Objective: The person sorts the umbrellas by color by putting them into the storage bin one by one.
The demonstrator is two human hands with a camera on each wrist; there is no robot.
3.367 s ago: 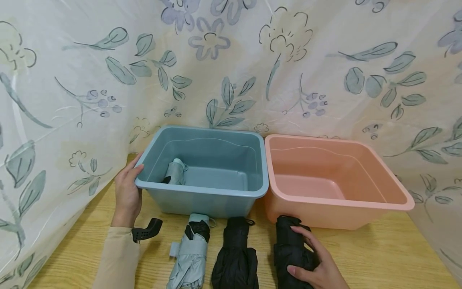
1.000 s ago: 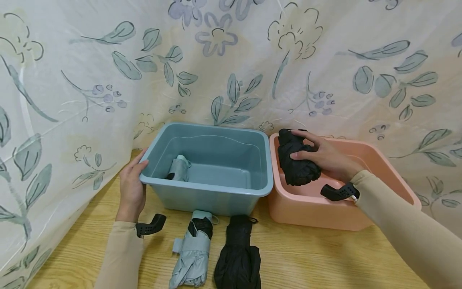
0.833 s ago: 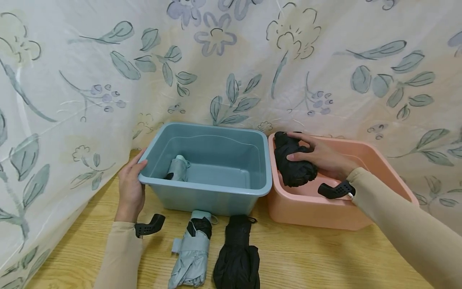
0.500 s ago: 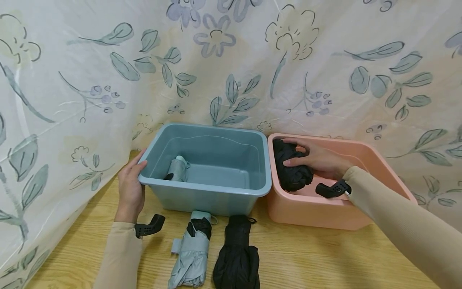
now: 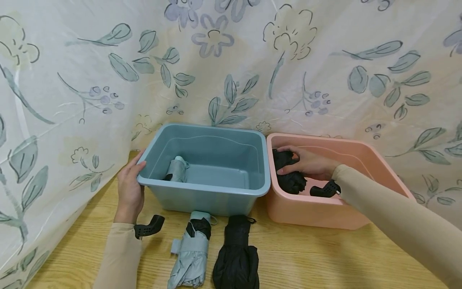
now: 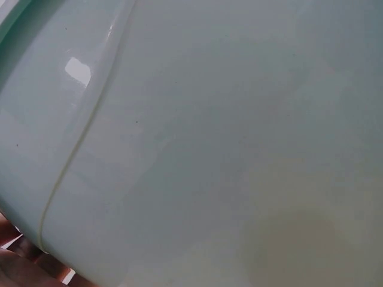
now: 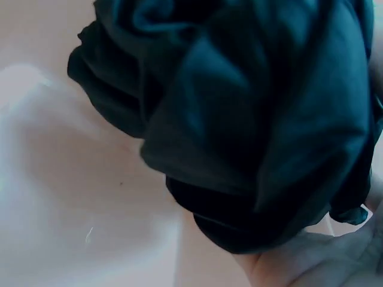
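Note:
Inside the pink bin (image 5: 343,204), at its left end, my right hand (image 5: 306,162) grips a folded black umbrella (image 5: 291,182). The right wrist view shows the umbrella's bunched black cloth (image 7: 227,119) close up, with part of the palm beneath it. My left hand (image 5: 130,184) holds the left rim of the blue bin (image 5: 205,190), thumb on the edge. A small light-blue folded umbrella (image 5: 177,169) leans in that bin's left side. In the left wrist view the bin's outer wall (image 6: 197,137) fills most of the picture, with fingers at the lower left corner.
A folded light-blue umbrella (image 5: 193,251) and a folded black umbrella (image 5: 236,253) lie side by side on the wooden table (image 5: 306,257) in front of the bins. A floral sheet (image 5: 231,60) hangs behind and to the left.
My right hand first took the rightmost black umbrella from the table to over the pink bin, then lowered it inside, slightly leftward. The left hand has stayed on the blue bin's rim.

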